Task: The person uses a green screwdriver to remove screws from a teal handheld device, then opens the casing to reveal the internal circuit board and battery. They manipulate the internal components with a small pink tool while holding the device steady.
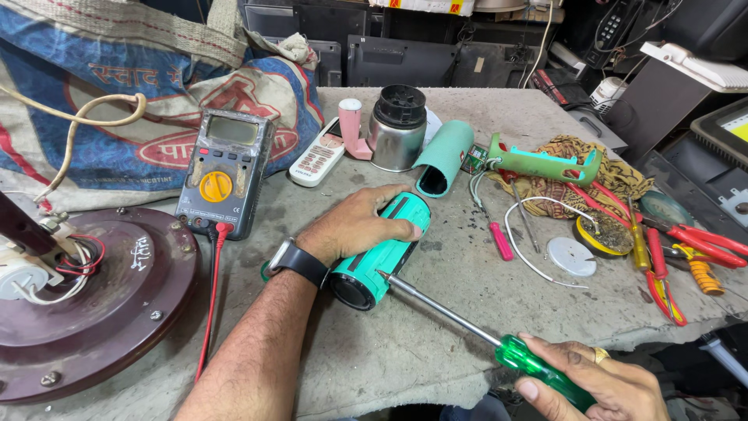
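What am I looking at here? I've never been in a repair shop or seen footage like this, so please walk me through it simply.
This is one picture from a camera worn on a person's head, looking down at their own two bare hands over a cluttered grey workbench.

The left hand, with a dark watch on the wrist, presses down on a teal cylinder lying on its side. The right hand grips a screwdriver with a clear green handle; its tip touches the cylinder's side.

Around them: a grey multimeter with a yellow dial and a red lead, a dark red round fan base with loose wires, a white remote control, a metal cup, a second teal sleeve, a green handle-shaped tool, and red-handled pliers.
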